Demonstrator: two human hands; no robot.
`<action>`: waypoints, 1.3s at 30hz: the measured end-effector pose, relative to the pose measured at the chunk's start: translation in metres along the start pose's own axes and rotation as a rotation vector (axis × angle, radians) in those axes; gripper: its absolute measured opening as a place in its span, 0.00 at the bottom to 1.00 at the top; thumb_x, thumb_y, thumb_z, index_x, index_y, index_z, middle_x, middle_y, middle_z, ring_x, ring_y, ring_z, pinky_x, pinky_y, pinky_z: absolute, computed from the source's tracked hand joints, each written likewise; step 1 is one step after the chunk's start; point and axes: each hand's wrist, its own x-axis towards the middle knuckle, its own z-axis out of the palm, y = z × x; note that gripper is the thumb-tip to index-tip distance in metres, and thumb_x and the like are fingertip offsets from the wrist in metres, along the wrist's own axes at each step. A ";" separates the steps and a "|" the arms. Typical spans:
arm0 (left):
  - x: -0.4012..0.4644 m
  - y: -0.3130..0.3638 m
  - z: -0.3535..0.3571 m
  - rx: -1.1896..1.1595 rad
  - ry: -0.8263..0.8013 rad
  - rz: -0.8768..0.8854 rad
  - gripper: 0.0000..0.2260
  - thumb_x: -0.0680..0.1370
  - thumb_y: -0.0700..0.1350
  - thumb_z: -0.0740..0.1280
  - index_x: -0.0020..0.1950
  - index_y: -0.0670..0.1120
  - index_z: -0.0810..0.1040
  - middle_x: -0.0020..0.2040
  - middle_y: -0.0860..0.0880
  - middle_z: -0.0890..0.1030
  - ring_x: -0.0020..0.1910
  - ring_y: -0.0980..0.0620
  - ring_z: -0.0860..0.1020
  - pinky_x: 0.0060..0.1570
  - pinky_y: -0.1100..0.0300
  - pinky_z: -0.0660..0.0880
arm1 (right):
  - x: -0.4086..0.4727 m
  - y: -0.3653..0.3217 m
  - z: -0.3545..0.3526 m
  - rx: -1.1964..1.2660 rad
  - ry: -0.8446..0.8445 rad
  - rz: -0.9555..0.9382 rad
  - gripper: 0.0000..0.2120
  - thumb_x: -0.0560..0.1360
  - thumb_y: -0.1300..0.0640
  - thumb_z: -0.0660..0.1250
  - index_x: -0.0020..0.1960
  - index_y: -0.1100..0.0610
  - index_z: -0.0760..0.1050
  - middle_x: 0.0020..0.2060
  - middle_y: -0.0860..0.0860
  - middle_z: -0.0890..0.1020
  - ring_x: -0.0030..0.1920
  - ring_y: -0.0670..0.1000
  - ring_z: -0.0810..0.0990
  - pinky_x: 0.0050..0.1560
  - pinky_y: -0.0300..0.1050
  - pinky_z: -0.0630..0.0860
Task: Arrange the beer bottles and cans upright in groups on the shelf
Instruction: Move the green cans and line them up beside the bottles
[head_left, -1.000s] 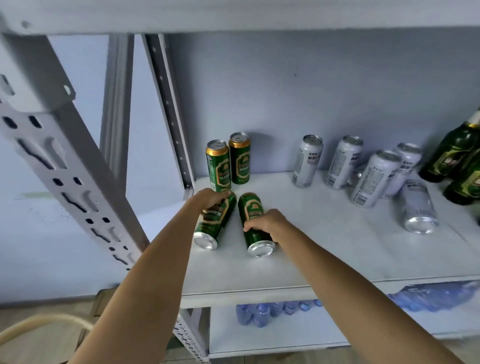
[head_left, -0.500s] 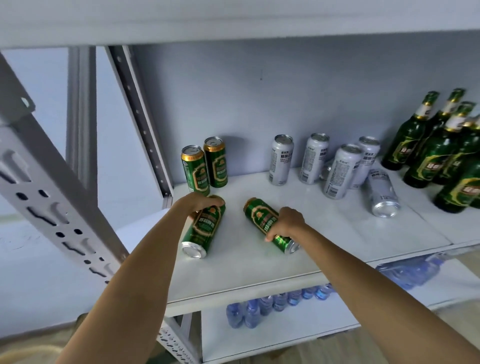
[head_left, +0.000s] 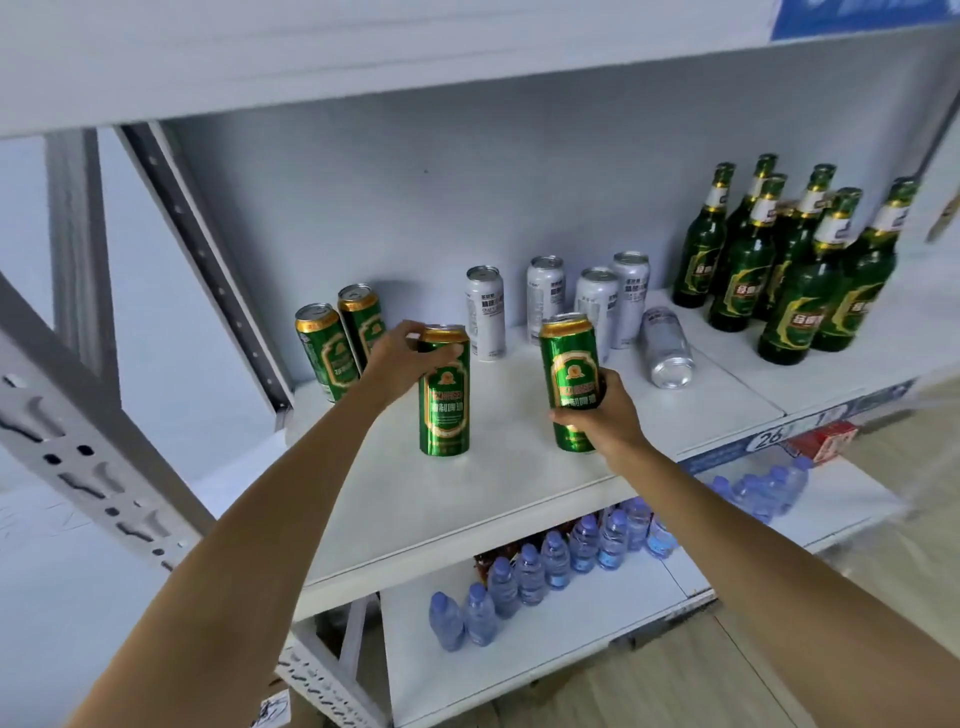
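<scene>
Two green cans are upright in my grasp: my left hand (head_left: 402, 358) pinches one can (head_left: 444, 395) by its rim, my right hand (head_left: 602, 410) wraps the lower body of the other can (head_left: 569, 379). Both stand on the shelf (head_left: 509, 483). The standing green pair (head_left: 340, 343) lies back-left, nearer my left hand. To the right, a fallen silver can (head_left: 667, 347) lies lengthwise beside four standing silver cans (head_left: 545, 299), bottles (head_left: 789, 265) beyond.

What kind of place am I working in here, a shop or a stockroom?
Probably a shop, or a mock-up of one. The metal shelf carries a price-label strip along its front edge, grouped green beer bottles stand on it, and water bottles line the shelf below.
</scene>
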 end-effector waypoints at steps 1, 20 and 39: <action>-0.005 0.010 0.012 -0.021 -0.003 0.038 0.24 0.67 0.51 0.78 0.58 0.48 0.76 0.52 0.46 0.83 0.50 0.49 0.82 0.48 0.56 0.80 | -0.001 0.002 -0.016 0.012 0.005 -0.015 0.35 0.60 0.66 0.79 0.63 0.58 0.67 0.53 0.54 0.80 0.55 0.57 0.80 0.58 0.56 0.77; -0.079 0.224 0.347 -0.107 -0.166 0.261 0.27 0.64 0.53 0.79 0.60 0.49 0.77 0.55 0.49 0.83 0.53 0.52 0.81 0.57 0.55 0.78 | -0.026 0.072 -0.403 0.090 0.176 -0.102 0.27 0.68 0.61 0.76 0.64 0.57 0.70 0.49 0.50 0.82 0.48 0.49 0.82 0.40 0.35 0.78; 0.039 0.358 0.591 -0.050 -0.222 0.351 0.27 0.68 0.50 0.77 0.64 0.48 0.75 0.52 0.56 0.80 0.49 0.62 0.78 0.52 0.66 0.74 | 0.181 0.091 -0.617 0.068 0.263 -0.068 0.33 0.65 0.65 0.78 0.66 0.59 0.67 0.53 0.52 0.78 0.52 0.53 0.79 0.44 0.40 0.74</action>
